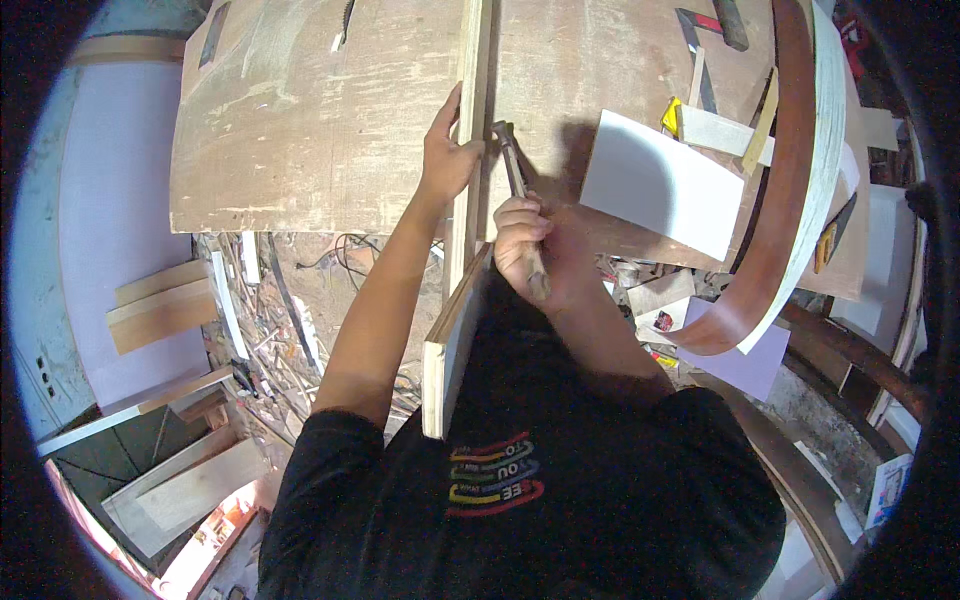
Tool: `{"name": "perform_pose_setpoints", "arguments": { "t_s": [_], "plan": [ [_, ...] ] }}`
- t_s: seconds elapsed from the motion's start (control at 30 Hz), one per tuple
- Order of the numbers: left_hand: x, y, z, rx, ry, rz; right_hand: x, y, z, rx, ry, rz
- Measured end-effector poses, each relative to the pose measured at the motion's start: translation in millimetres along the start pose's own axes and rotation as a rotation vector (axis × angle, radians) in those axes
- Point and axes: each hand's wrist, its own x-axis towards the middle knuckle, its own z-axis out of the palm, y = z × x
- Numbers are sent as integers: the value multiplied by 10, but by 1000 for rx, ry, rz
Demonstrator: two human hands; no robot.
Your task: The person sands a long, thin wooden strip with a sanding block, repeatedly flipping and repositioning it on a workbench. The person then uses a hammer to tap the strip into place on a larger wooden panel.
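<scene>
A long, narrow wooden board (465,235) stands on edge on the worktable, running away from me. My left hand (450,155) wraps round it, the thumb on its right side and fingers on its left. A second board (455,345), with a pale end and a grey face, meets its near end and juts over the table's front edge towards my body. In my right hand (522,240) is a hammer (514,168), gripped by its handle. The hammer's head points away from me, just right of the long board, apart from my left hand.
The worktable (320,150) has a scuffed brown top. On its right lie a white panel (660,185), a yellow-ended tool (671,115) and a long curved brown strip (795,150). Scraps and offcuts (285,350) litter the floor; a pale sheet (125,220) leans at left.
</scene>
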Motion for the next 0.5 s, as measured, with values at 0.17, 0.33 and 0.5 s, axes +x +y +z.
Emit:
{"name": "perform_pose_setpoints", "arguments": {
  "t_s": [0.17, 0.33, 0.5],
  "plan": [
    [2, -19, 11, -103, 2, -16, 78, -80, -1, -92, -48, 117],
    [12, -11, 13, 2, 22, -2, 94, -33, 12, -37, 18, 70],
    [-7, 83, 6, -105, 9, -78, 115, 1, 47, -109, -131, 54]
  ]
}}
